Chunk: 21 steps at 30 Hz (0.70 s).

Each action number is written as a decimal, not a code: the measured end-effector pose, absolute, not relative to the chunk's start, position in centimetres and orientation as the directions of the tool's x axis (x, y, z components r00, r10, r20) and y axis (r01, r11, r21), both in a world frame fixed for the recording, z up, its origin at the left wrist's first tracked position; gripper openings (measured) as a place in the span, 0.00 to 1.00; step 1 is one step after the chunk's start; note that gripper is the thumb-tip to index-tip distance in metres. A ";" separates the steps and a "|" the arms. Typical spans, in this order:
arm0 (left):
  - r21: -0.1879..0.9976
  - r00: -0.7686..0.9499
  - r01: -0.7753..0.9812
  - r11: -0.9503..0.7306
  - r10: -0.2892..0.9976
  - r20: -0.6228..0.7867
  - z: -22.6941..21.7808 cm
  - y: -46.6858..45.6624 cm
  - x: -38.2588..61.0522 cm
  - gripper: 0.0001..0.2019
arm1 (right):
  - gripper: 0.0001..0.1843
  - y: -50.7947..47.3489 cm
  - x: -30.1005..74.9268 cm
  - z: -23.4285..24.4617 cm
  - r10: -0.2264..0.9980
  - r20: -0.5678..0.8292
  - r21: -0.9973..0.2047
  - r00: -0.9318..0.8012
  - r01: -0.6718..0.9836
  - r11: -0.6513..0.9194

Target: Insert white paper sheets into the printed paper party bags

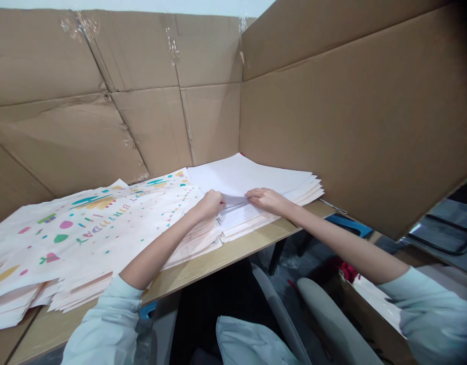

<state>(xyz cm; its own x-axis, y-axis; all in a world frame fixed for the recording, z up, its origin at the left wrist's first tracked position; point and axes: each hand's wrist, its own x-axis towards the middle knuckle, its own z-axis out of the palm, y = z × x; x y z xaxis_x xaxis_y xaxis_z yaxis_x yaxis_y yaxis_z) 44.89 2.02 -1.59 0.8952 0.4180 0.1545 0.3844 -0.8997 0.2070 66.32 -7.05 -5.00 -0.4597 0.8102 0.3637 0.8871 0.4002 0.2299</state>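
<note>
A stack of large white sheets (252, 175) lies in the far corner of the table, its layered edges fanned slightly toward me. At the near edge of this stack my left hand (211, 204) is closed, pinching the edge of the top sheet. My right hand (269, 200) grips the same edge a little to the right, fingers pressed together. Between the hands the sheet's edge lifts slightly from the layers below. Left of the stack, printed sheets (115, 218) with "Happy Birthday" lettering and coloured shapes lie in overlapping piles, close to my left forearm.
Tall taped cardboard panels (150, 101) stand behind the table and along its right side. The wooden table edge (203, 263) runs below my forearms. Lower right, a cardboard box (366, 309) holds white and red material beside a grey chair arm (328, 319).
</note>
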 end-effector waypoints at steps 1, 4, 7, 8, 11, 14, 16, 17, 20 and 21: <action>0.223 0.889 0.393 -0.892 0.430 0.155 -1.6 2.1 44.9 0.12 | 0.16 -7.2 66.5 -5.1 0.814 0.363 0.271 -0.453 0.887 0.373; 0.280 0.860 0.428 -0.859 0.482 0.165 -1.7 2.3 45.1 0.10 | 0.15 -7.4 67.0 -5.3 0.812 0.378 0.343 -0.446 0.882 0.324; 0.313 0.835 0.452 -0.835 0.520 0.180 -1.9 2.4 45.2 0.09 | 0.14 -7.2 67.6 -5.6 0.803 0.415 0.296 -0.427 0.898 0.325; 0.316 0.831 0.457 -0.831 0.526 0.183 -1.9 2.3 45.2 0.09 | 0.14 -7.1 67.8 -5.6 0.801 0.425 0.268 -0.422 0.904 0.334; 0.322 0.813 0.492 -0.809 0.559 0.162 -1.9 1.9 45.2 0.09 | 0.15 -6.8 68.5 -5.5 0.796 0.441 0.191 -0.414 0.910 0.367; 0.323 0.783 0.537 -0.779 0.603 0.152 -2.0 1.3 45.2 0.09 | 0.16 -6.8 69.1 -5.3 0.806 0.437 0.176 -0.399 0.917 0.359; 0.323 0.770 0.550 -0.770 0.618 0.159 -2.1 1.1 45.2 0.09 | 0.15 -6.9 69.4 -5.4 0.816 0.432 0.211 -0.384 0.923 0.323; 0.323 0.767 0.553 -0.768 0.620 0.163 -2.2 1.1 45.2 0.09 | 0.15 -7.0 69.5 -5.4 0.820 0.432 0.230 -0.376 0.925 0.302; 0.327 0.784 0.532 -0.781 0.601 0.158 -2.5 1.1 45.1 0.08 | 0.14 -7.4 69.3 -5.6 0.830 0.439 0.245 -0.345 0.934 0.259; 0.336 0.796 0.518 -0.787 0.587 0.147 -2.6 1.1 45.1 0.07 | 0.14 -7.5 69.2 -5.6 0.834 0.441 0.238 -0.331 0.939 0.247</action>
<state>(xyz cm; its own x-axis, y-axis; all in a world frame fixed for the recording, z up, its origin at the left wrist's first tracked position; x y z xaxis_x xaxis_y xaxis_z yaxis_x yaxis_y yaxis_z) 45.10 1.13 -2.62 0.7961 0.5870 0.1471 0.5179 -0.7867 0.3361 69.24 -7.51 -5.61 -0.3315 0.8340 0.4411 0.9392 0.2472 0.2383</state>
